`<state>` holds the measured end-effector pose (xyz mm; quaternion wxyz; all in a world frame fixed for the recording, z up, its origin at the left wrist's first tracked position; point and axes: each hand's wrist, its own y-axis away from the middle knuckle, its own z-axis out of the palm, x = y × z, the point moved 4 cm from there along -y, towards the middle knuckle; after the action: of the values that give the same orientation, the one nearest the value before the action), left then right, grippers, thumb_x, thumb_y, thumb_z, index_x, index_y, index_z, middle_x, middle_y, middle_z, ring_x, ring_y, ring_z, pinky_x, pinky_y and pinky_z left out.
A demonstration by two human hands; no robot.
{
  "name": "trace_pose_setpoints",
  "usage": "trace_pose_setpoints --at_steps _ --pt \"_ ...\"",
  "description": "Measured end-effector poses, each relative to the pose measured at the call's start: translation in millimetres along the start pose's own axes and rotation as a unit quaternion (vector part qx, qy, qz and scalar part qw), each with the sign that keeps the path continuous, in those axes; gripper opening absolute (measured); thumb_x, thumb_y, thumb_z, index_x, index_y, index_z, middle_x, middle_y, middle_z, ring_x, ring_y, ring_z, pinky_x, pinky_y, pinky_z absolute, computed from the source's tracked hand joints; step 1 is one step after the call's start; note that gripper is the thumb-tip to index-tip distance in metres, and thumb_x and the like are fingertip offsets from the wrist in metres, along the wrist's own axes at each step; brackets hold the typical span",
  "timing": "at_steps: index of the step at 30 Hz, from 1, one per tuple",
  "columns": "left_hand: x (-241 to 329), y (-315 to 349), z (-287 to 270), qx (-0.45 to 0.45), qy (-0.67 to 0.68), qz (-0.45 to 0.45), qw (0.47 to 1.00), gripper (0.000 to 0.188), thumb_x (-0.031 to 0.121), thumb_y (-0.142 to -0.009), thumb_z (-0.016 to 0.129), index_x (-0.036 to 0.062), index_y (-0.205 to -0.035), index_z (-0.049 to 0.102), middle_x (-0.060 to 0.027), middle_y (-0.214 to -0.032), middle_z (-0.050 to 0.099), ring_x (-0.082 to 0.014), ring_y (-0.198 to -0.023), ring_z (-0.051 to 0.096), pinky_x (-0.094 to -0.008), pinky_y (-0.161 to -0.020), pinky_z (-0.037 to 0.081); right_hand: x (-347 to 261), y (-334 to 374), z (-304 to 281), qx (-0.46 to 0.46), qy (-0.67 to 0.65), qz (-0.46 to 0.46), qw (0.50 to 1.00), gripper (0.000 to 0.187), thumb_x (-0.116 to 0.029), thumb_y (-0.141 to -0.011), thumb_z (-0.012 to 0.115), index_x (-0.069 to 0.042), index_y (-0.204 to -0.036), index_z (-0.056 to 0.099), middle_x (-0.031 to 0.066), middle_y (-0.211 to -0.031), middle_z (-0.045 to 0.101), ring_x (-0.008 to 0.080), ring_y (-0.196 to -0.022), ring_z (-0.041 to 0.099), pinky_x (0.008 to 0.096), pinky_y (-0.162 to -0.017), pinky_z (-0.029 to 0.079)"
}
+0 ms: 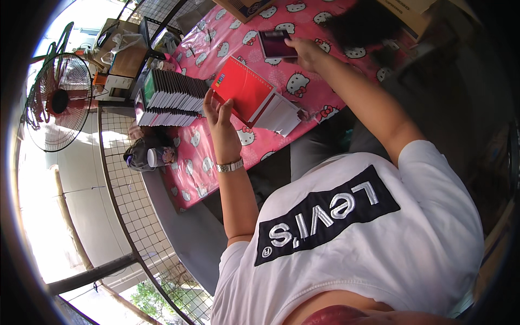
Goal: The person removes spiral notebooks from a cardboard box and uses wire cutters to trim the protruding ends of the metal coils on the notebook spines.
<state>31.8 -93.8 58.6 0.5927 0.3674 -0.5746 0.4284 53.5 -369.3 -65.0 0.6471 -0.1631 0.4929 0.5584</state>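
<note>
A: What is the left hand (223, 123) doing at the red notebook (244, 89)?
B: Touching its near left edge, the thumb on the cover and the other fingers spread. I'd guess that steadies it, but the underside is hidden, so I cannot tell whether the hand is really gripping

A: And the right hand (307, 54)?
B: That one is closed on the right end of a dark flat item (275, 43), thumb on top. Holding it by one end leaves most of its face uncovered, which probably suits looking at it

A: Where does that sit against the notebook?
B: Farther off and to the right, with some of the pink tablecloth (319, 100) showing between. I can't tell whether the item is lifted clear of the cloth

A: And those white papers (281, 116)?
B: On the notebook's near right side, partly covered by it. Both lie in front of the person, presumably for easy reach

A: Why are the dark books (176, 84) over on the left?
B: They're packed tightly in rows, just beyond the left hand. My guess is that packing keeps them from slipping and leaves the middle for handling
</note>
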Motion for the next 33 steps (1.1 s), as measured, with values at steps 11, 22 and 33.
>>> trace_pose_setpoints --at_steps 11,22,33 --pt "60.4 -19.8 -11.1 0.044 -0.342 0.18 0.921 0.038 0.013 -0.092 0.064 0.0081 -0.129 0.057 -0.0087 -0.124 0.056 -0.0163 -0.105 0.051 -0.0332 -0.089 0.041 -85.9 130.3 80.2 -0.175 0.504 -0.149 0.832 0.045 -0.046 -0.089 0.069 0.0 -0.09 0.069 0.0078 -0.079 0.067 0.0136 -0.072 0.063 0.0319 -0.069 0.052" --pt "58.7 -34.7 -11.4 -0.017 -0.323 0.172 0.931 0.026 0.006 -0.093 0.058 0.0029 -0.117 0.067 -0.0064 -0.112 0.064 -0.0111 -0.097 0.06 -0.022 -0.077 0.047 -95.5 136.1 94.5 -0.178 0.54 -0.222 0.792 0.039 -0.037 -0.079 0.08 -0.001 -0.078 0.065 0.0093 -0.065 0.065 0.0193 -0.056 0.062 0.0346 -0.061 0.05" --pt "-99.0 -84.1 -104.0 -0.048 0.159 -0.174 0.971 0.053 0.04 -0.102 0.046 0.0049 -0.142 0.044 -0.0118 -0.139 0.054 -0.0252 -0.127 0.053 -0.0422 -0.107 0.043 -72.3 108.5 64.8 -0.134 0.426 -0.29 0.846 0.039 -0.038 -0.093 0.059 -0.005 -0.074 0.065 0.009 -0.065 0.063 0.0229 -0.062 0.065 0.0388 -0.064 0.052"
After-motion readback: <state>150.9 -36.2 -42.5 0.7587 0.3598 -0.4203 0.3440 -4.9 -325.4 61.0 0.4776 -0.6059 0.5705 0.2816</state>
